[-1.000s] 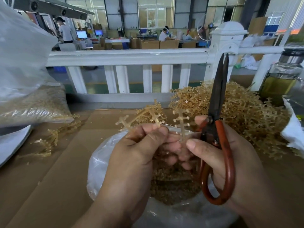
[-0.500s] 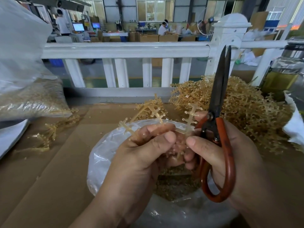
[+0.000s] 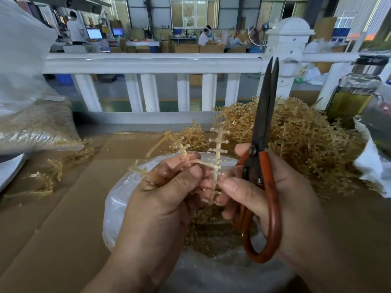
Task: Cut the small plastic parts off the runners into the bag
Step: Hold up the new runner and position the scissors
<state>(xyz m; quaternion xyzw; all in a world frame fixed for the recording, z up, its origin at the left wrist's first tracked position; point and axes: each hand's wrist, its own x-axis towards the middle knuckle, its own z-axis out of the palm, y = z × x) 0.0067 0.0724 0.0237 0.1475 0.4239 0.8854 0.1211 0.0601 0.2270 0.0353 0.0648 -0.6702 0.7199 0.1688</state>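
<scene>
Head view: the left hand (image 3: 167, 193) pinches a tan runner (image 3: 215, 163) above the open bag (image 3: 118, 199). The right hand (image 3: 273, 193) grips closed scissors (image 3: 264, 132), blades pointing up, thumb touching the runner. A runner pile (image 3: 300, 140) lies behind.

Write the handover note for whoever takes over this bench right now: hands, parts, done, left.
Left hand: grips a runner above the bag.
Right hand: holds the scissors, blades closed and pointing up; its thumb also touches the runner.
Done: cut parts already lie in the bag.
Left: the held runner has parts not yet cut off. A big pile of runners waits behind the right hand, and more lie on the cardboard at left.
</scene>
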